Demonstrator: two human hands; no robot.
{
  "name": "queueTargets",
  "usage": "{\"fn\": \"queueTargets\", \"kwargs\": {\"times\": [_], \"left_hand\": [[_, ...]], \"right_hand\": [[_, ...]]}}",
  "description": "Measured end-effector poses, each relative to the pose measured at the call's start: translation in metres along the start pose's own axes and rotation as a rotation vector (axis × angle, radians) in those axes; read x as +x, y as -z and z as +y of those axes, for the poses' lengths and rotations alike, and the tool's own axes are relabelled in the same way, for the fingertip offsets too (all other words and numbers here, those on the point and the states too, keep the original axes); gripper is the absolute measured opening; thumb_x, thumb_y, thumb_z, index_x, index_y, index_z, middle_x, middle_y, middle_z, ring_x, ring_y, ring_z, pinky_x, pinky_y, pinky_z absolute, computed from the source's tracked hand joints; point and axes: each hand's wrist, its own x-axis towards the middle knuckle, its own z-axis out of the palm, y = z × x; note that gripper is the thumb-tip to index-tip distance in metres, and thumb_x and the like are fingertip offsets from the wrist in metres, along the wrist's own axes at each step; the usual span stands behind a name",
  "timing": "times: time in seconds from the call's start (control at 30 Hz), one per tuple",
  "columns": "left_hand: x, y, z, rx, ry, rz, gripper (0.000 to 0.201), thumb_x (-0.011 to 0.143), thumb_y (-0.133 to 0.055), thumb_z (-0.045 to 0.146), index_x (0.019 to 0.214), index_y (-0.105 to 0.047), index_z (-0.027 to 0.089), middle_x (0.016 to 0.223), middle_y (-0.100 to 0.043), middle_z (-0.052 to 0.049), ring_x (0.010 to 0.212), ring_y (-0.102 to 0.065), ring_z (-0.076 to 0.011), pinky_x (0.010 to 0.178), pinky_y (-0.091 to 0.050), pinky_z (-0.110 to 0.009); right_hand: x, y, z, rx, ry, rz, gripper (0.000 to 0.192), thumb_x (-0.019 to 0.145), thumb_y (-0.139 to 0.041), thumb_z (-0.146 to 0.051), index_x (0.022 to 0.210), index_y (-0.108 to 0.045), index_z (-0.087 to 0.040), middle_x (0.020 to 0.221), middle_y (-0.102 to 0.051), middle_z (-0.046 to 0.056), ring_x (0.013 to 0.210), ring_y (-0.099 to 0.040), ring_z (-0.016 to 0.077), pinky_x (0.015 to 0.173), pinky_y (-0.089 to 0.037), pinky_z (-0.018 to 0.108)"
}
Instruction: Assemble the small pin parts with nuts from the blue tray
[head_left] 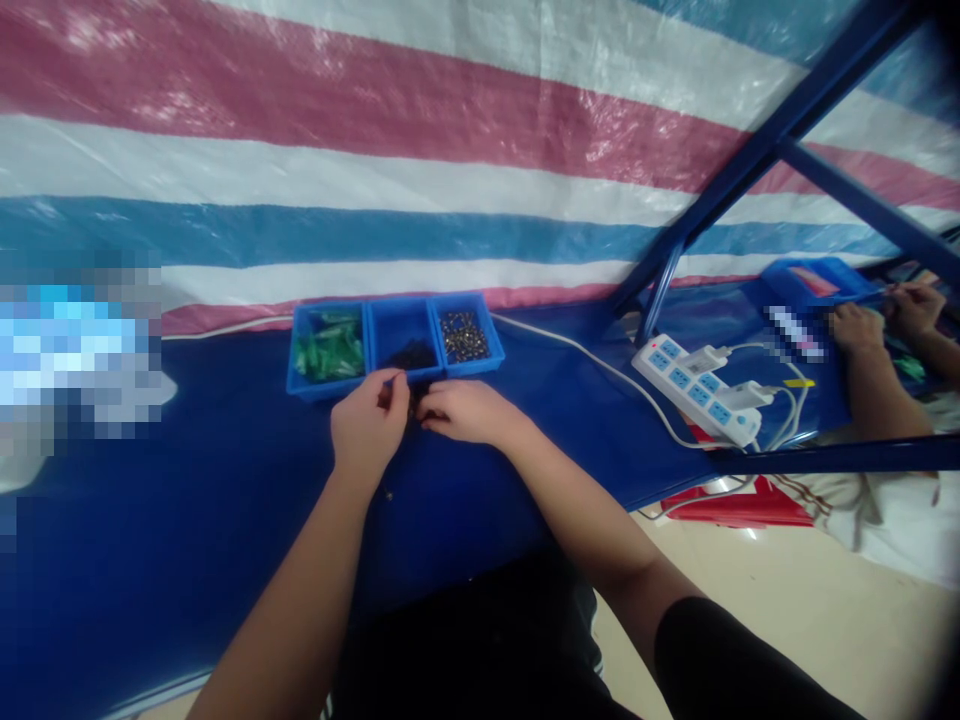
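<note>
My left hand (370, 425) is closed in a pinch just in front of the blue bins. Close beside it, my right hand (466, 410) also has its fingers drawn together. Something small and dark lies between the fingertips, too small to name. Behind the hands, the middle blue bin (403, 325) holds a heap of small black pieces (411, 355). Green pieces (330, 348), perhaps small wrapped packets, fill the left bin. Small brassy metal parts (463, 337) lie in the right bin. A tiny shiny bit (388, 495) shows near my left wrist on the blue tabletop (247, 480).
To the right, a white power strip (697, 390) carries plugged-in adapters and cables. Blue metal frame bars (780, 150) rise there. Beyond them, another person's hands (859, 328) work near a blue box (814, 282). A striped plastic sheet (375, 130) hangs behind.
</note>
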Motion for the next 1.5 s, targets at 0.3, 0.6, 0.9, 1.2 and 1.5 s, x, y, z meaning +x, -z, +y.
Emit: {"fn": "queueTargets", "kwargs": {"times": [0.3, 0.6, 0.9, 1.2, 1.5], "left_hand": [[0.0, 0.001, 0.002, -0.009, -0.015, 0.005, 0.027, 0.094, -0.058, 0.041, 0.102, -0.076, 0.022, 0.07, -0.069, -0.001, 0.066, -0.064, -0.016, 0.067, -0.045, -0.026], [-0.002, 0.002, 0.0, -0.274, -0.018, -0.062, 0.027, 0.096, -0.057, 0.038, 0.105, -0.076, 0.021, 0.085, -0.076, -0.001, 0.073, -0.07, -0.0133, 0.073, -0.052, -0.024], [-0.002, 0.001, 0.002, -0.258, 0.011, -0.041, 0.025, 0.091, -0.065, 0.042, 0.102, -0.076, 0.022, 0.073, -0.071, 0.002, 0.063, -0.063, -0.0109, 0.067, -0.05, -0.023], [-0.001, 0.0, 0.002, -0.364, 0.065, -0.08, 0.027, 0.09, -0.067, 0.04, 0.111, -0.073, 0.023, 0.071, -0.071, 0.003, 0.062, -0.067, -0.0114, 0.066, -0.053, -0.023], [-0.001, -0.001, 0.004, -0.35, 0.108, -0.047, 0.027, 0.09, -0.066, 0.041, 0.109, -0.074, 0.023, 0.068, -0.069, 0.003, 0.058, -0.065, -0.0109, 0.063, -0.052, -0.024]], "right_hand": [[0.001, -0.003, -0.002, 0.029, -0.009, 0.006, 0.013, 0.092, -0.06, -0.019, 0.095, -0.072, -0.019, 0.099, -0.071, 0.004, 0.085, -0.064, 0.0164, 0.067, -0.041, 0.026], [-0.003, 0.005, -0.004, 0.225, 0.058, 0.357, 0.01, 0.096, -0.057, -0.022, 0.095, -0.066, -0.017, 0.093, -0.064, 0.004, 0.086, -0.06, 0.0146, 0.078, -0.047, 0.026], [0.003, -0.004, 0.001, 0.346, 0.012, 0.55, 0.017, 0.099, -0.057, -0.027, 0.101, -0.072, -0.017, 0.096, -0.074, 0.005, 0.08, -0.066, 0.0134, 0.074, -0.054, 0.027], [0.006, -0.007, 0.01, 0.323, 0.067, 0.648, 0.016, 0.097, -0.064, -0.029, 0.099, -0.078, -0.021, 0.1, -0.079, 0.005, 0.092, -0.074, 0.0162, 0.09, -0.059, 0.032], [0.007, -0.008, 0.009, 0.353, 0.014, 0.721, 0.016, 0.095, -0.068, -0.03, 0.099, -0.079, -0.02, 0.1, -0.08, 0.005, 0.09, -0.075, 0.016, 0.084, -0.062, 0.029]]}}
